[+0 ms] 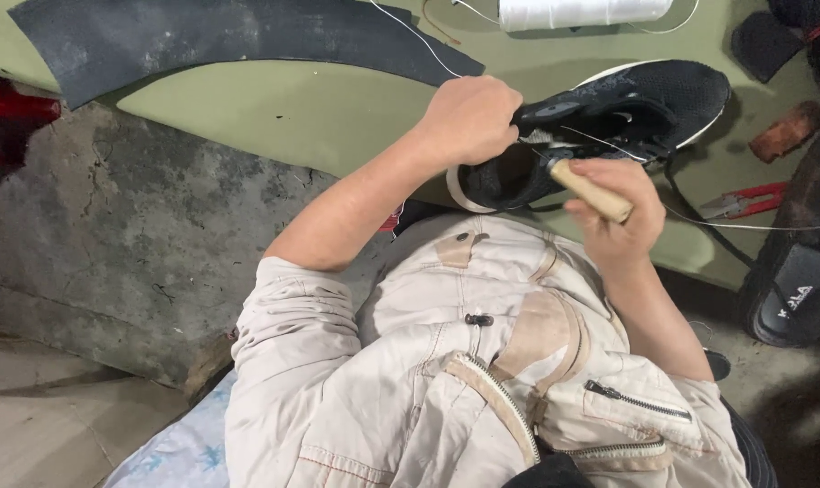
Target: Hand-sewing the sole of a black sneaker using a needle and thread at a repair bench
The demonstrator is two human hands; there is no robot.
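The left hand [469,119] grips the collar of a black mesh sneaker [627,113] with a white sole, holding it tilted over the green counter [320,108]. The right hand [613,212] is closed around a wooden-handled tool [591,191] whose tip sits at the sneaker's opening. A thin white thread [744,224] runs from the sneaker out to the right. On the counter lie a curved sheet of black rubber [202,41], a spool of white thread [582,12], red-handled pliers [744,201] and a black sandal [803,271]. Both arms wear beige jacket sleeves [283,334].
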